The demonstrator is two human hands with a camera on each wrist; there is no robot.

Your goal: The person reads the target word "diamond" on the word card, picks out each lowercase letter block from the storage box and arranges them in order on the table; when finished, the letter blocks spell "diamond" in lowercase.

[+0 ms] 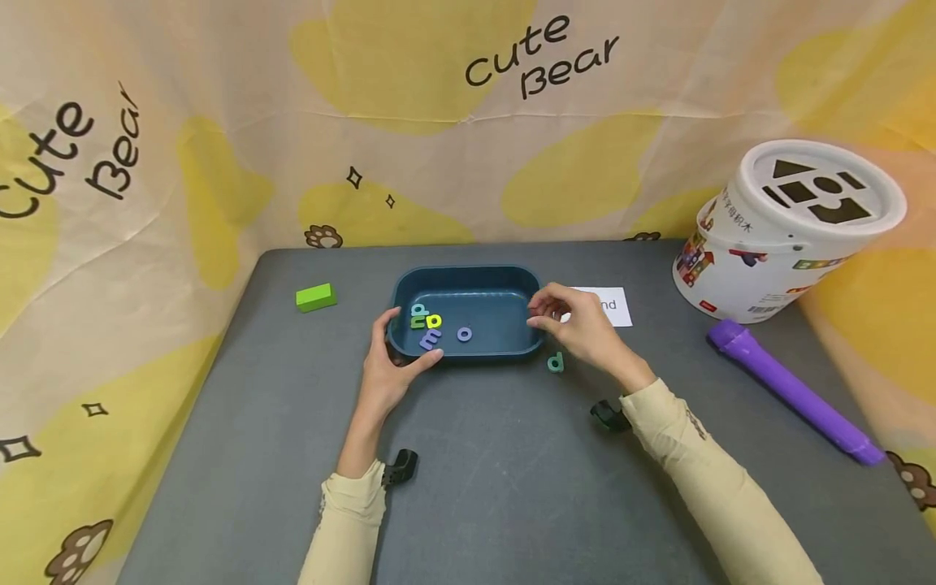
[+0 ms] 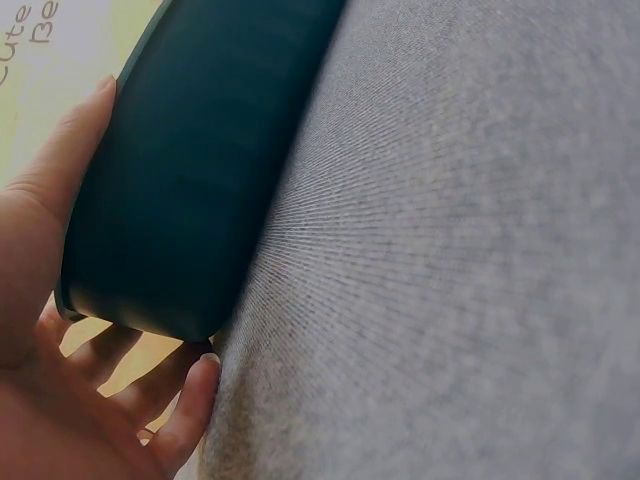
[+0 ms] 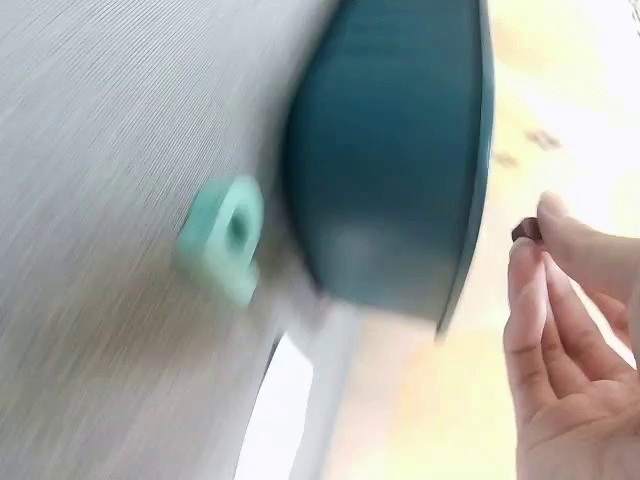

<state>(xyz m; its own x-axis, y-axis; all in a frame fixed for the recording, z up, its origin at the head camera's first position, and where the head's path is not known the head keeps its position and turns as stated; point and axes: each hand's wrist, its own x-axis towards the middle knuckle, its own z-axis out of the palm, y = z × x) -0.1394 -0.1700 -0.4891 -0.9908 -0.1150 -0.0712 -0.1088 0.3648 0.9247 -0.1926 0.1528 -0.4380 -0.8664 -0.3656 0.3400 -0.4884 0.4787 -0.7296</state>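
Observation:
A dark teal tray (image 1: 497, 353) lies on the table, with several small letters inside near its left end. Among these are a yellow letter (image 1: 434, 322), a purple m (image 1: 430, 340) and, a bit apart, a purple o (image 1: 464, 334). My left hand (image 1: 387, 370) grips the tray's left end, thumb along the near rim. Over the tray's right end, my right hand (image 1: 581, 325) pinches a small dark reddish-brown piece (image 3: 527, 230) between thumb and fingertips; its shape is mostly hidden. A green letter d (image 1: 556, 362) sits on the table beside the tray, below that hand.
Behind the right hand lies a white card (image 1: 617, 307), its print partly covered. A green block (image 1: 316, 297) stands left of the tray. Farther right are a white bucket (image 1: 775, 236) with a shape-cut lid and a purple stick (image 1: 797, 390). A patterned cloth (image 1: 439, 179) hangs behind.

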